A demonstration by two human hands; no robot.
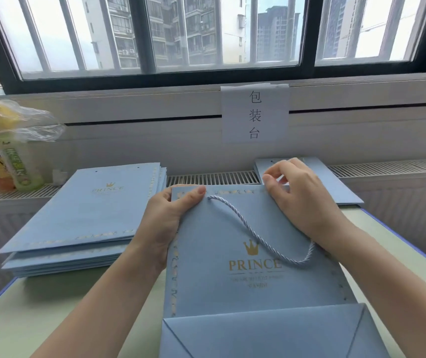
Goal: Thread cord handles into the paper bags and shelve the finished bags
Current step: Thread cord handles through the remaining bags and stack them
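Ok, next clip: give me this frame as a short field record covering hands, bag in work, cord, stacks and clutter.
left hand: grips the top left corner of the bag in work, thumb on its face
right hand: fingers curled at the bag's top right edge; what they pinch is hidden
bag in work: flat blue PRINCE bag on the table
cord: one end at the left hole, loop lying on the bag's face, other end hidden under the right hand
left stack: flat bags, no cords visible
far right bags: flat, behind the right hand
clutter: drink bottles under a plastic bag
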